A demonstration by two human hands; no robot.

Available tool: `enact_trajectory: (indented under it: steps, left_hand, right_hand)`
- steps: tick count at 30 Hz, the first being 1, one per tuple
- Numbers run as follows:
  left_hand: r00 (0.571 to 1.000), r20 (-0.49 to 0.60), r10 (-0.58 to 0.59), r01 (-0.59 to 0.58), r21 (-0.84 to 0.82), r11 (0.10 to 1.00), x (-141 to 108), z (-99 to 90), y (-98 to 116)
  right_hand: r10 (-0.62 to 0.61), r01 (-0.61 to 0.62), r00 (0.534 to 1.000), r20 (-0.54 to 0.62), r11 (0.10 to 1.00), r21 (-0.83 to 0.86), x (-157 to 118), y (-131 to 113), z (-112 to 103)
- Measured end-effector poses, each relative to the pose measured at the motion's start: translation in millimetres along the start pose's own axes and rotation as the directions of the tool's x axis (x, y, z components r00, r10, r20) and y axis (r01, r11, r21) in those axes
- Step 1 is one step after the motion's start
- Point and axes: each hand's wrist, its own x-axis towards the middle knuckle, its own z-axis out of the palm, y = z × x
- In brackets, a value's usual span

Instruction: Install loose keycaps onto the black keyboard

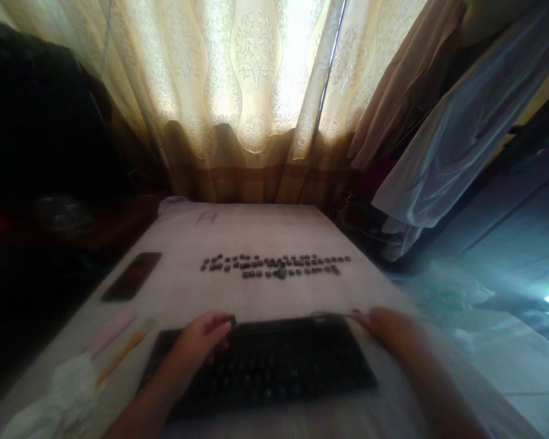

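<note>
A black keyboard (279,360) lies on the pale table (265,225), its surface blurred. Over its upper left part, my left hand (205,335) pinches a small dark keycap between thumb and fingertips. My right hand (384,326) is at the keyboard's upper right corner, smeared by motion, with a thin dark item near its fingertips; whether it grips that item is unclear. Beyond the keyboard, loose dark keycaps (297,263) are spread in rough rows.
On the left lie a dark phone (132,276), a pink object (111,329), an orange-handled brush (121,356) and a crumpled white cloth (68,390). Curtains (256,73) hang behind the table, and clothes (462,122) hang at the right.
</note>
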Motion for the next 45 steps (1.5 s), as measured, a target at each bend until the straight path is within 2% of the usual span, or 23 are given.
enact_trajectory:
  steps: [2, 3, 4, 6, 8, 9, 11, 16, 19, 21, 23, 25, 28, 32, 35, 40, 45]
  left_hand:
    - [1.0, 0.012, -0.01, 0.011, -0.009, 1.0, 0.5, 2.6, 1.9]
    - [1.0, 0.02, -0.017, 0.018, -0.013, 1.0, 0.6, 4.2, 3.0]
    - [0.999, 0.029, -0.025, 0.025, -0.017, 1.0, 0.4, 6.0, 4.2]
    - [0.998, 0.05, -0.039, 0.04, -0.021, 0.999, -0.3, 9.3, 6.3]
    - [0.997, 0.063, -0.047, 0.048, -0.008, 0.999, -1.7, 11.2, 7.6]
    - [0.997, 0.07, -0.046, 0.046, 0.004, 0.999, -2.5, 11.3, 7.9]
    - [0.996, 0.081, -0.037, 0.034, 0.033, 0.999, -4.4, 10.4, 8.0]
    - [0.992, 0.129, -0.011, 0.0, 0.086, 0.996, -8.7, 7.6, 9.3]
    - [0.987, 0.159, -0.016, -0.003, 0.119, 0.993, -8.8, 3.4, 12.0]
    - [0.989, 0.148, 0.0, -0.026, 0.172, 0.985, -5.9, -5.4, 13.8]
    - [0.995, 0.063, 0.076, -0.09, 0.245, 0.965, -0.1, -20.4, 13.6]
    - [0.976, -0.081, 0.203, -0.166, 0.336, 0.927, 7.4, -39.8, 9.7]
    - [0.888, -0.275, 0.369, -0.207, 0.477, 0.854, 17.1, -68.5, -3.8]
    - [0.805, -0.408, 0.43, -0.185, 0.515, 0.837, 20.5, -89.5, -26.0]
    - [0.774, -0.467, 0.427, -0.17, 0.496, 0.851, 19.4, -93.2, -36.4]
    - [0.792, -0.432, 0.432, -0.179, 0.513, 0.84, 19.1, -91.8, -39.6]
    - [0.796, -0.409, 0.447, -0.162, 0.567, 0.807, 18.1, -88.9, -36.9]
  right_hand:
    - [-0.117, 0.129, 0.983, -0.14, 0.988, 0.084, -17.5, -23.7, -13.5]
    - [-0.221, 0.258, 0.949, -0.223, 0.954, 0.152, -27.8, -39.1, -18.3]
    - [-0.352, 0.428, 0.886, -0.302, 0.872, 0.239, -38.5, -56.2, -21.2]
    - [-0.544, 0.684, 0.728, -0.417, 0.624, 0.378, -58.5, -91.7, -21.0]
    - [-0.658, 0.795, 0.6, -0.455, 0.431, 0.427, -73.3, -124.0, -14.8]
    - [-0.682, 0.819, 0.561, -0.469, 0.376, 0.433, -78.3, -137.3, -10.6]
    - [-0.711, 0.827, 0.532, -0.46, 0.319, 0.463, -84.1, -157.3, -2.4]
    - [-0.714, 0.798, 0.547, -0.437, 0.286, 0.531, -87.8, -176.2, 6.4]
    - [-0.696, 0.795, 0.562, -0.447, 0.307, 0.523, -88.4, -177.9, 7.7]
    - [-0.678, 0.777, 0.59, -0.439, 0.328, 0.538, -89.2, -178.4, 10.4]
    - [-0.663, 0.737, 0.633, -0.4, 0.357, 0.574, -90.8, -179.4, 14.8]
    - [-0.667, 0.703, 0.664, -0.337, 0.403, 0.586, -93.4, -181.1, 20.1]
    - [-0.706, 0.691, 0.67, -0.23, 0.479, 0.542, -97.7, -185.5, 26.4]
    - [-0.729, 0.692, 0.667, -0.151, 0.532, 0.487, -101.0, -191.8, 27.9]
    - [-0.729, 0.682, 0.674, -0.123, 0.549, 0.484, -101.8, -194.1, 25.6]
    - [-0.727, 0.681, 0.675, -0.124, 0.551, 0.482, -103.0, -193.3, 24.6]
    - [-0.731, 0.691, 0.661, -0.173, 0.502, 0.52, -102.7, -191.6, 31.3]
